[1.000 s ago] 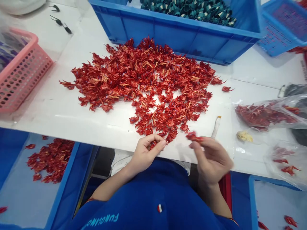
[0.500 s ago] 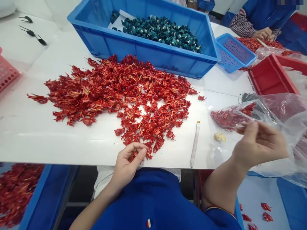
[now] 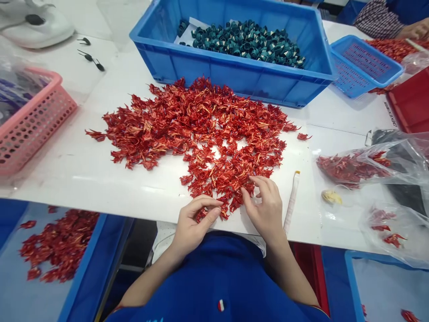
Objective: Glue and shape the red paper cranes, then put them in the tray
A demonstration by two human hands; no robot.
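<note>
A loose heap of red, spiky, petal-like pieces (image 3: 187, 120) with yellowish streaks covers the middle of the white table. At the heap's near edge, my left hand (image 3: 194, 223) is curled, thumb and forefinger tips close together, with a red petal-like piece (image 3: 201, 214) showing inside the curl. My right hand (image 3: 266, 210) is at the heap's near right side. Its thumb and forefinger are apart and their tips touch or nearly touch the red pieces; I see nothing held in it.
Behind the heap stands a blue crate (image 3: 234, 85) of dark green rings (image 3: 248, 42). A pink basket (image 3: 40, 120) is at left. To the right lie a white stick (image 3: 291, 201), a yellowish lump (image 3: 331, 197) and clear bags (image 3: 398, 161). Lower left, a blue bin (image 3: 83, 268) holds red pieces. A co-worker's hand (image 3: 415, 30) shows at upper right.
My right hand has come from the plastic bags at the right to the heap. My left hand keeps its place at the heap's edge. The view has swung left.
</note>
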